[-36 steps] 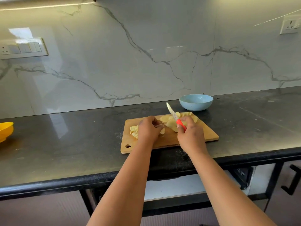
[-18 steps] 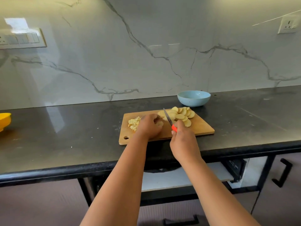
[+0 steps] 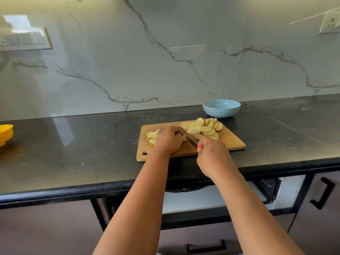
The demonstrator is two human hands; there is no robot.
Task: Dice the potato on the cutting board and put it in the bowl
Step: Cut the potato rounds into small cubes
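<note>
Potato's in two lots on the cutting board (image 3: 233, 142): round slices (image 3: 204, 128) fanned over the far right part, and a small heap of diced bits (image 3: 152, 137) at the left end. Between them, the left hand (image 3: 170, 139) curls over a slice or two near mid-board; what's under the fingers is mostly hidden. Right hand (image 3: 211, 153) has its grip wrapped tight round the orange handle of the knife (image 3: 191, 139), blade angled down toward the left hand's fingertips, edge at or just above the board, can't tell which.

Step in hand, I'd say: dicing, w/ most slices still uncut. Blue bowl (image 3: 221, 108) sits on the counter (image 3: 73, 153) just beyond the board's far right corner, nothing seen in it.

Next move prob. calls for short straight chops, left fingertips tucked back from the blade, then feeding another slice from the pile. Transfer to bowl comes later.
</note>
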